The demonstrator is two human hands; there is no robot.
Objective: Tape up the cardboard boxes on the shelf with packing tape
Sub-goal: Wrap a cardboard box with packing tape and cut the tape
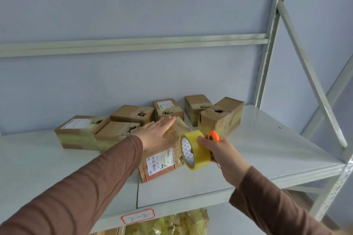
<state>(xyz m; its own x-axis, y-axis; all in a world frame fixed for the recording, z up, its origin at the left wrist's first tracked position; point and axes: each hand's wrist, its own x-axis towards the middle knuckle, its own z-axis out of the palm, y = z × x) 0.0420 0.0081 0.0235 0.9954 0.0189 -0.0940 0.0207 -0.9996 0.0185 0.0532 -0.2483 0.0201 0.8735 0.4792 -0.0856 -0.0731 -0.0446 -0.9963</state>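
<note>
In the head view, a brown cardboard box with a white barcode label (162, 150) is seen lying near the front of the pale grey metal shelf (267, 150), with 6 more brown cardboard boxes (131, 114) set behind it by the wall. The left hand (160, 135) is laid flat on top of the front box, fingers straight and curled round nothing. The round roll of yellow packing tape (194, 149) is gripped by the right hand (221, 152), and a small orange plastic cutter (214, 135) is held in that same hand. The roll is held just beside the box's right end, so the right hand is nearer to that end; whether the roll touches the box cannot be told. The box's long side runs from the front edge back toward the wall, leaning a little to the right, and its label end is pointed at the person. The tape would likely be pulled along that long line, while the box is kept down by the flat hand.
</note>
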